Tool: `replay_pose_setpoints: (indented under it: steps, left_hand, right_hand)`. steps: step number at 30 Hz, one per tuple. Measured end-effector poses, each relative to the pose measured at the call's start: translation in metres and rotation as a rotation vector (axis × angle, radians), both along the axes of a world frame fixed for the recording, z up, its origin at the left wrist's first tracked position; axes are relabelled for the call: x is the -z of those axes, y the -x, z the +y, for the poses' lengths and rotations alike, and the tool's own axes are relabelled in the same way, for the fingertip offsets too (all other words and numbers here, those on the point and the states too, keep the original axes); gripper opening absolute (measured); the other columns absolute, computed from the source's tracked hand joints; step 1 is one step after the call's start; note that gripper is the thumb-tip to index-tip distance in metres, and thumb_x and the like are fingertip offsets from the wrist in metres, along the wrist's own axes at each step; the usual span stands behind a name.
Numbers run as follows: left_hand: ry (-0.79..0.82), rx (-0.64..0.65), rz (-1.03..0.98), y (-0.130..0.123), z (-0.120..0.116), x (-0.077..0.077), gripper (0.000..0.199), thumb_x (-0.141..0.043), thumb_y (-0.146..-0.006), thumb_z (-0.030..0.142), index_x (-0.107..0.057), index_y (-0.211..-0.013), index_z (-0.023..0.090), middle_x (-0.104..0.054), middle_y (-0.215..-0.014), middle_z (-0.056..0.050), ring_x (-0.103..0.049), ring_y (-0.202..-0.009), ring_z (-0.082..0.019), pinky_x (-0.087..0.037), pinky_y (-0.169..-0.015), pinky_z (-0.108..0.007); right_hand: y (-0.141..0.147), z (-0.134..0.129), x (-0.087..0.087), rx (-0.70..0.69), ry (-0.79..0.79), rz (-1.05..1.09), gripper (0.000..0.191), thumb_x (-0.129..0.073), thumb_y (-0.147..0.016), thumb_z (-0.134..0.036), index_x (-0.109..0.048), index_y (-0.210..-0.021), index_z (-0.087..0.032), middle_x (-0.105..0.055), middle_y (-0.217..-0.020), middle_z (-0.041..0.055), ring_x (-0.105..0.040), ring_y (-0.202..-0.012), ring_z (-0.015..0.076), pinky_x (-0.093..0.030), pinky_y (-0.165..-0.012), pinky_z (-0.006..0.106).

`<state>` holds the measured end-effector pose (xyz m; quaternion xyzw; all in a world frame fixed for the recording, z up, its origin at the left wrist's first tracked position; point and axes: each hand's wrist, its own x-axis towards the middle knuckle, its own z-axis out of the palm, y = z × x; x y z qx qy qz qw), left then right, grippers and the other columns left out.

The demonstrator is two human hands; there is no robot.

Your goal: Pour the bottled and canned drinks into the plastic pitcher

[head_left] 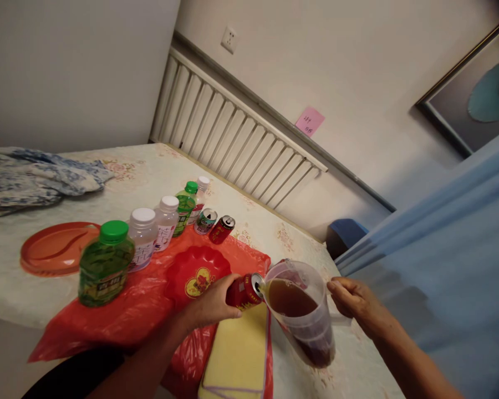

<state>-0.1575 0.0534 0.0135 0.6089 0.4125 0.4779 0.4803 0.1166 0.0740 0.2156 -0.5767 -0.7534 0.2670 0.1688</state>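
My left hand [217,303] is wrapped round a red drink can [242,292], tipped to the right. The can's opening is at the rim of a clear plastic pitcher [322,327], and pale liquid shows at the opening. Dark brown liquid [293,299] is inside the pitcher, which leans toward the can. At the pitcher's right side, my right hand [351,302] is closed round its handle, mostly hidden by the fingers. Below the can lies a folded yellow cloth [239,352], and behind my left hand sits a red scalloped dish [178,271].
A red plastic sheet [120,330] covers part of the floral tablecloth [141,160]. Several green and clear bottles [107,266] stand to the left, with two small cans [222,230] behind. An orange lid [58,249] and patterned fabric [37,180] lie farther left. A blue curtain [441,249] hangs right.
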Motion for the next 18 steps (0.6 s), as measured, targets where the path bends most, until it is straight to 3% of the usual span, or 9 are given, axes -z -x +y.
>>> replay_pose_setpoints:
  steps: [18]
  left_hand:
    - [-0.012,0.003,0.001,-0.0001,0.0003,0.0016,0.074,-0.071,-0.057,0.012,-0.052,-0.128,0.023,-0.062,-0.123,-0.003,-0.059,-0.108,-0.024,-0.046,-0.092,-0.030]
  right_hand:
    - [-0.0030,0.0045,0.0012,-0.007,0.023,-0.031,0.052,-0.051,-0.078,-0.064,-0.029,-0.055,-0.023,-0.025,-0.049,-0.0078,-0.021,-0.047,0.0079,-0.017,-0.046,0.025]
